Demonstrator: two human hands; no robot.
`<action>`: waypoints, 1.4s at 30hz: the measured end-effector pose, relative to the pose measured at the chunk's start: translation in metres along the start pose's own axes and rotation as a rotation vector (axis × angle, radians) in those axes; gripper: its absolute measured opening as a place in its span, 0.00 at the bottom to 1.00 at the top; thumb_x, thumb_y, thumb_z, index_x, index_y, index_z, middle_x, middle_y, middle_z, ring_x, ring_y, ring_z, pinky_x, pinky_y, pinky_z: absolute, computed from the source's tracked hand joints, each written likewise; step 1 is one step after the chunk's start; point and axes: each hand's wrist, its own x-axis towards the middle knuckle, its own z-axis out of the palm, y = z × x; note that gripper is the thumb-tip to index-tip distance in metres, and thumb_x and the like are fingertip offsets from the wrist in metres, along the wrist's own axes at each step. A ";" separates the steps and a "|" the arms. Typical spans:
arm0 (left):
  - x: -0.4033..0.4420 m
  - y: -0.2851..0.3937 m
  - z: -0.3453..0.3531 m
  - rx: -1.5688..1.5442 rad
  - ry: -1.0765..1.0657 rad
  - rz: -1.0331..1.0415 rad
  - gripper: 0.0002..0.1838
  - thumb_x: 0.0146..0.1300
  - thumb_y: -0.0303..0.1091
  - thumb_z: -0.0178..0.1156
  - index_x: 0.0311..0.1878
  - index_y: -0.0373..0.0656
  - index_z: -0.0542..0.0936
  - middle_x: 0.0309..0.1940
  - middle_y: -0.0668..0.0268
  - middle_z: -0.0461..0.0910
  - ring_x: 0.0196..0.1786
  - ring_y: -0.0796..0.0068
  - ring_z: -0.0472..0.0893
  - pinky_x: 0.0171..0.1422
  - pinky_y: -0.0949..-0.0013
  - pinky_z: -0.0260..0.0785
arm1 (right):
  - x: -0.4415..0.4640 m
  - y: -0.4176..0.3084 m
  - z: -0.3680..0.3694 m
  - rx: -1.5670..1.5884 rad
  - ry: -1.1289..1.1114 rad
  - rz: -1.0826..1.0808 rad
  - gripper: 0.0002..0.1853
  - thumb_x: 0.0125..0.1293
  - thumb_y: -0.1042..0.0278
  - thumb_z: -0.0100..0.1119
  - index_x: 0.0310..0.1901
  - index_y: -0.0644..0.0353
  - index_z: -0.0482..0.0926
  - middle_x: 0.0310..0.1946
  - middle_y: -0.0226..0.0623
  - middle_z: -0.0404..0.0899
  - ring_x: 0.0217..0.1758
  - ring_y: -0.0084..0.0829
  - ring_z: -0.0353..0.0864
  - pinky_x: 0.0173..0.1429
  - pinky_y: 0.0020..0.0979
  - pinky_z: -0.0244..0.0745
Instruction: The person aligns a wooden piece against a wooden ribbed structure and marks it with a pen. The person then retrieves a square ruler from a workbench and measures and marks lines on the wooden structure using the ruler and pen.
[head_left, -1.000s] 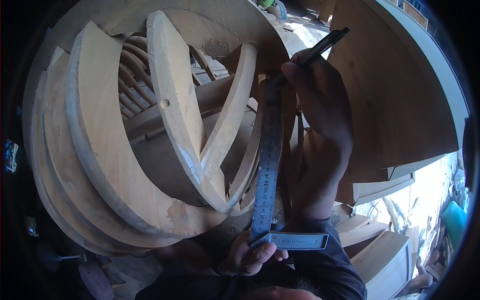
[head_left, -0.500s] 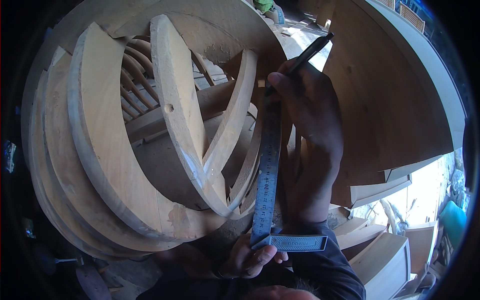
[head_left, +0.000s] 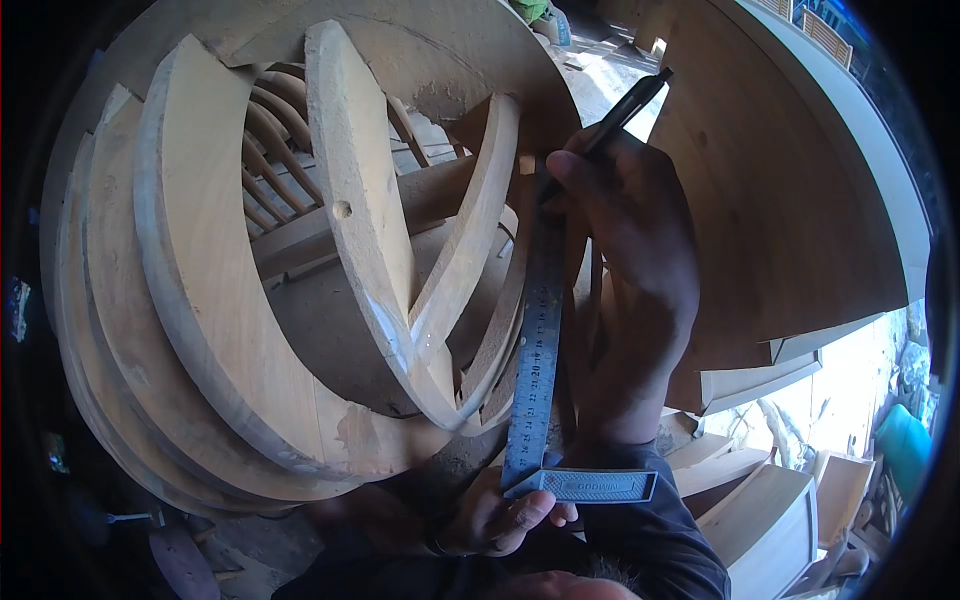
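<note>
1. Left hand (head_left: 497,515) first: it's down at the bottom, fingers curled around the corner of a metal try square (head_left: 535,375), thumb pressed by the spot where the blade meets the handle (head_left: 605,486).
2. The square's blade runs up and away from that corner, numbers showing along it, with the handle sticking out to the right. The top of the blade goes dark in the shadow near the other hand.
3. Right hand (head_left: 640,210) is up at that far end, fingers pinching a dark pen (head_left: 630,108). The pen's back end points up and to the right. Its tip is too shadowed for me to tell whether it's touching the blade.
4. The square sits just beside the right side of a big round wooden frame (head_left: 210,270) built from stacked curved layers. Can't tell if the metal actually touches the wood.
5. Inside the frame, a thick curved slab (head_left: 365,180) with a small round hole meets a thinner curved strip (head_left: 470,225) in a V.
6. Over on the right: a large brown curved panel (head_left: 780,200), and below it some pale wooden pieces (head_left: 765,530).
</note>
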 end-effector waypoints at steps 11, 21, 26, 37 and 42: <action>0.002 0.005 -0.003 0.078 -0.026 -0.020 0.17 0.75 0.40 0.51 0.44 0.34 0.80 0.33 0.59 0.84 0.33 0.74 0.83 0.40 0.70 0.76 | 0.000 -0.005 0.005 -0.048 0.032 -0.012 0.14 0.71 0.62 0.61 0.43 0.68 0.80 0.29 0.40 0.84 0.32 0.26 0.86 0.39 0.31 0.82; 0.002 0.004 -0.005 0.063 -0.044 -0.051 0.18 0.75 0.41 0.52 0.44 0.32 0.80 0.34 0.59 0.84 0.34 0.73 0.83 0.42 0.69 0.78 | -0.001 -0.007 0.005 -0.109 0.121 -0.017 0.18 0.74 0.55 0.57 0.43 0.66 0.80 0.27 0.38 0.83 0.28 0.22 0.82 0.36 0.28 0.74; 0.003 0.005 -0.003 -0.019 -0.037 -0.058 0.19 0.74 0.43 0.53 0.45 0.32 0.80 0.35 0.59 0.84 0.35 0.73 0.84 0.42 0.68 0.78 | -0.004 -0.016 0.005 -0.224 0.152 -0.014 0.18 0.74 0.54 0.56 0.43 0.65 0.81 0.26 0.37 0.82 0.29 0.23 0.81 0.37 0.29 0.73; 0.002 0.003 -0.006 0.060 -0.050 -0.070 0.20 0.75 0.44 0.52 0.45 0.32 0.80 0.34 0.58 0.85 0.35 0.72 0.84 0.43 0.67 0.78 | -0.002 -0.006 0.006 -0.154 0.305 -0.169 0.15 0.74 0.58 0.55 0.44 0.64 0.76 0.32 0.37 0.82 0.33 0.24 0.79 0.39 0.30 0.72; 0.000 0.004 -0.005 0.050 -0.030 -0.088 0.20 0.75 0.44 0.53 0.44 0.32 0.80 0.34 0.59 0.85 0.35 0.73 0.83 0.43 0.68 0.78 | 0.008 0.003 0.004 0.156 0.358 -0.350 0.13 0.75 0.59 0.55 0.41 0.62 0.75 0.27 0.31 0.77 0.32 0.21 0.74 0.41 0.27 0.69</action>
